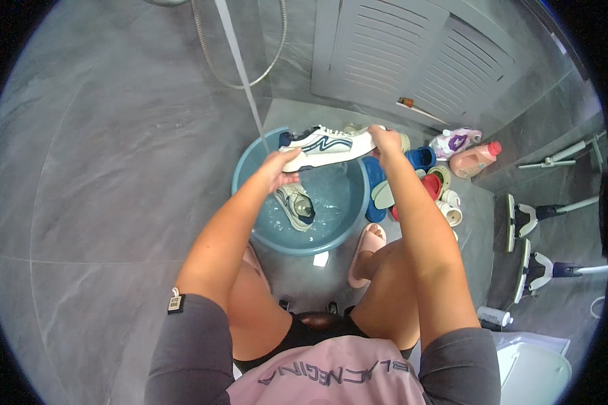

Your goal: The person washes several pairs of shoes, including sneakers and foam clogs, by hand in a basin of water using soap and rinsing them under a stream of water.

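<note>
The left hand (280,170), half-curled, grips the heel end of a white shoe (338,147) (navy stripes along its side) above the blue basin (338,233). The shoe's long axis runs left to right, toe pointing right, into the right hand (386,140), closed around it.

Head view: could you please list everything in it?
Tub: 1, blue, centre
Sneakers: 2, white-navy, one held, one in tub
Water stream: 1, whitish, into tub
Hose: 1, silver, top
Louvred panels: 2, grey, top
Tool: 1, orange-handled, upper right
Bottles: 2, pink, white, right
Pouch: 1, white-purple, upper right
Footwear: several, mixed, right of tub
Mops: 2, white-grey, far right
Slides: 2, pink, below tub
Left grip: 1, bare, sneaker's heel
Right grip: 1, bare, sneaker's toe
</note>
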### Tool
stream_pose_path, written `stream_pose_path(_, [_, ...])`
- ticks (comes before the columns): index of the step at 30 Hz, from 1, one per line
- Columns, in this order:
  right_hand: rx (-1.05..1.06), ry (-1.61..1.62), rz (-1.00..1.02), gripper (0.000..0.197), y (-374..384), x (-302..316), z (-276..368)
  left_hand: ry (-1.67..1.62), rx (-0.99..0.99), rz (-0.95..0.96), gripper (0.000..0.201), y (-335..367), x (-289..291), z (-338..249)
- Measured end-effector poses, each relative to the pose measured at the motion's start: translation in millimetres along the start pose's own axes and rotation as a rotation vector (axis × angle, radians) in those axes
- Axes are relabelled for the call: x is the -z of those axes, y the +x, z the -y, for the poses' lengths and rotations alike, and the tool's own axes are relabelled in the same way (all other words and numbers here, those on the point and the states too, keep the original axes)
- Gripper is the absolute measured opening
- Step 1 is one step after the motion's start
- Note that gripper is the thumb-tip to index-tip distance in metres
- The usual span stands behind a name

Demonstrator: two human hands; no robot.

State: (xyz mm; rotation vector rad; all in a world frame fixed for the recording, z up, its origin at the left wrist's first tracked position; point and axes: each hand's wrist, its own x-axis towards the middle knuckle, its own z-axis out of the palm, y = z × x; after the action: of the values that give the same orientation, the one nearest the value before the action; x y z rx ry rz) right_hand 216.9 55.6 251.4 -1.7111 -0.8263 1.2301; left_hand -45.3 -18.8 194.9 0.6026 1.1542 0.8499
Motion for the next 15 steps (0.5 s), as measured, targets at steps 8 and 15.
stream_pose_path(8, [0.202,-0.133,-0.170,0.060,2,51,0,0.108,0.222,-0.084,0.059,-16,-42,14])
stream_pose_path(15, [0.165,0.187,0.081,0.052,-47,28,33,0.055,0.332,-0.213,0.063,-21,-44,8])
